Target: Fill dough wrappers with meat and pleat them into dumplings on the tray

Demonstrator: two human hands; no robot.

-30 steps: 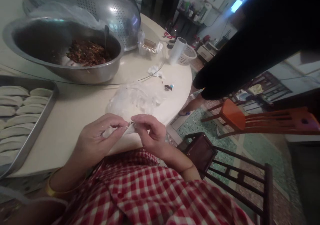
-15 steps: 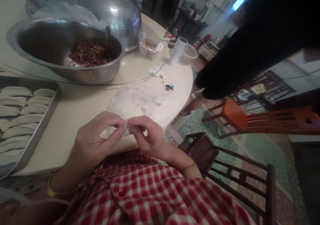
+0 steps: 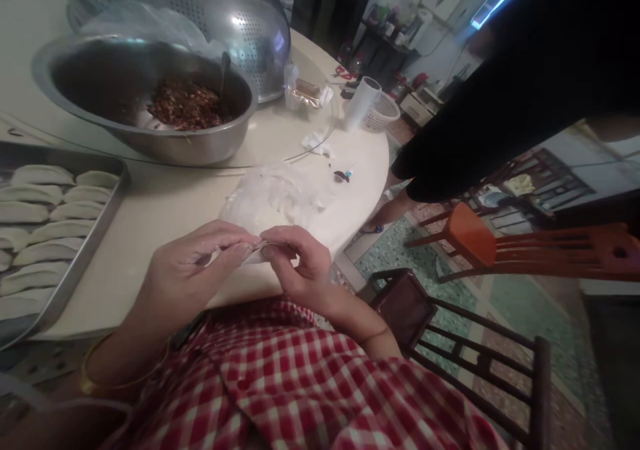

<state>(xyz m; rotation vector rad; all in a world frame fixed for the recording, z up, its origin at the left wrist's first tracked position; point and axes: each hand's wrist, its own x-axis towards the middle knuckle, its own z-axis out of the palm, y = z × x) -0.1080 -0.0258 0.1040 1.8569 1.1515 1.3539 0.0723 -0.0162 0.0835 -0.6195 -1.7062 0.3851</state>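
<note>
My left hand and my right hand meet over the table's near edge, thumbs and forefingers pinched on the rim of a dumpling. Most of that dumpling is hidden behind the fingers; only a pale bit of dough shows. To the left, a metal tray holds rows of folded dumplings. Beyond the hands stands a steel bowl with dark chopped filling and a utensil handle leaning in it. A clear plastic bag lies just past my fingers.
Behind the bowl stands a large perforated steel colander. A plastic-film roll, a white basket and red scissors are at the table's far right. A person in black stands to the right, near an orange chair and a dark chair.
The view has shifted slightly, so the bowl and tray sit a little further right. My fingers have moved a little along the dumpling's edge, both hands still pinching it.
</note>
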